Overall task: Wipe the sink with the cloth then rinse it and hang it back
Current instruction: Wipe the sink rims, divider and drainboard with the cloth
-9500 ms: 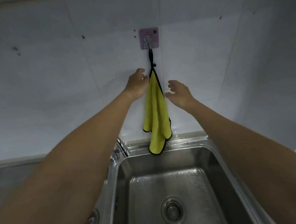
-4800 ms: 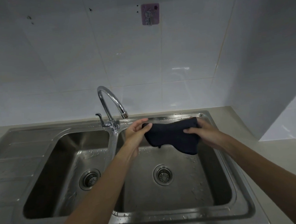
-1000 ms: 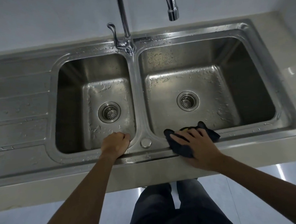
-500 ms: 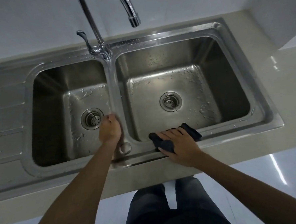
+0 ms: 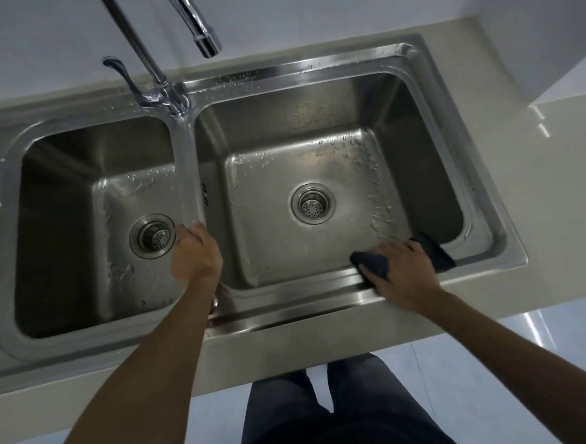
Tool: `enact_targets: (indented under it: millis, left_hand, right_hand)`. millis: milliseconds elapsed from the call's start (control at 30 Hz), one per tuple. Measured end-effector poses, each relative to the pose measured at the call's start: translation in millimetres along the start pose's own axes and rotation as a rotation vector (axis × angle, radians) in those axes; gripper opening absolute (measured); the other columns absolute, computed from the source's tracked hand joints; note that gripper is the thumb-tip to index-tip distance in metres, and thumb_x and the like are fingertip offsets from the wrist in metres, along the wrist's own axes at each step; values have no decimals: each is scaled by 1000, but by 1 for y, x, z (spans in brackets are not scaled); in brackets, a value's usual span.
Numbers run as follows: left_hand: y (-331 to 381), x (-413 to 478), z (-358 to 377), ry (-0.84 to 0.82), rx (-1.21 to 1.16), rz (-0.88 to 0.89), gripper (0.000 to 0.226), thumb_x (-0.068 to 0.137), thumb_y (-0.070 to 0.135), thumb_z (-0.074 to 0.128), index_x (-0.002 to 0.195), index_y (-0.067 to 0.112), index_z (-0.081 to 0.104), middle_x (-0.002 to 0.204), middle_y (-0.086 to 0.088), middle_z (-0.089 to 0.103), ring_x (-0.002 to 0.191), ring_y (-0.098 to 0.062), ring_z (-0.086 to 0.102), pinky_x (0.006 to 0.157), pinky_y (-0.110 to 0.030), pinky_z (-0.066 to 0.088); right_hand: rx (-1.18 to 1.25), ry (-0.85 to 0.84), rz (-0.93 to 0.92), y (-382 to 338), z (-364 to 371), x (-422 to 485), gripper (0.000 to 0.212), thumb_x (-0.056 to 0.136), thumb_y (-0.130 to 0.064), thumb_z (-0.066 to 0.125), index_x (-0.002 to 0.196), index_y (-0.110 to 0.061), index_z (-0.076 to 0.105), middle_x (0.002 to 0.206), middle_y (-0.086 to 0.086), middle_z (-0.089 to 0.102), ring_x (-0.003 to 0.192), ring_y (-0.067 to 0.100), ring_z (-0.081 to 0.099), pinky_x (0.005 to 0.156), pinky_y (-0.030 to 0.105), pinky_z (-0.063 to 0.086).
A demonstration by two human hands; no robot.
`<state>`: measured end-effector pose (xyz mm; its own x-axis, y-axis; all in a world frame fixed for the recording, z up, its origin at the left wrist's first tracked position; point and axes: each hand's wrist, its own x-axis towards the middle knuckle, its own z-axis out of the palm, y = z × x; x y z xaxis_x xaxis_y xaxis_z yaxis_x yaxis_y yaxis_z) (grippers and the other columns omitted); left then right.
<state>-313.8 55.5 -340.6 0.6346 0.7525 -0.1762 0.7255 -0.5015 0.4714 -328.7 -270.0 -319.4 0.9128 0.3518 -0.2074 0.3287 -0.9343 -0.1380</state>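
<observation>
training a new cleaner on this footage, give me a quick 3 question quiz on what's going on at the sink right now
1. True or false: water is running from the faucet.
2. The right hand presses the cloth where?
A. on a drain
B. on the front rim of the right basin
C. on the counter behind the tap
3. Fill in: the left hand rests at the ___ that separates the right basin from the left basin.

Key: 1 false; 2 B; 3 divider.
</observation>
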Motion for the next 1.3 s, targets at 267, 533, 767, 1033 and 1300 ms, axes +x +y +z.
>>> enact_targets:
  millis: [267, 533, 767, 1033, 1300]
  left_hand:
    - [14, 11, 2, -16, 62, -152, 51, 98, 39, 24, 125, 0, 45, 125, -29, 55, 112, -43, 55, 95, -48, 40]
    - [53, 40, 6, 37, 48, -152, 50, 96, 41, 28, 125, 1, 42, 128, -23, 54, 114, -40, 54, 94, -47, 39]
    - [58, 56, 12, 93, 74, -79, 49, 95, 43, 33, 126, 6, 40, 124, -22, 53, 107, -43, 56, 87, -51, 42]
    - [56, 60, 15, 106, 93, -12, 46, 98, 38, 32, 118, -1, 44, 114, -30, 58, 101, -47, 58, 81, -51, 43]
    - [51, 68, 20, 56, 179, 8, 49, 98, 38, 24, 121, -1, 44, 113, -28, 57, 103, -42, 56, 85, -44, 44]
  right_hand:
    - [108, -77, -291, -87, 21, 15, 53, 86, -58, 32, 106, -18, 61, 96, -1, 65, 86, 23, 60, 81, 36, 43]
    - [165, -60, -193, 5, 1, -2, 46, 89, -53, 31, 108, -23, 60, 100, -6, 65, 94, 20, 59, 85, 32, 35]
    - [-18, -65, 94, 105, -5, -5, 68, 91, -56, 19, 127, -12, 58, 140, 10, 49, 134, 30, 40, 110, 36, 16]
    - [-298, -76, -43, 145, -16, 45, 67, 81, -43, 29, 131, -6, 54, 150, 8, 36, 138, 32, 24, 110, 45, 15]
    - [-279, 40, -32, 152, -41, 180, 76, 79, -43, 20, 140, -3, 41, 155, 11, 24, 142, 39, 18, 114, 52, 15]
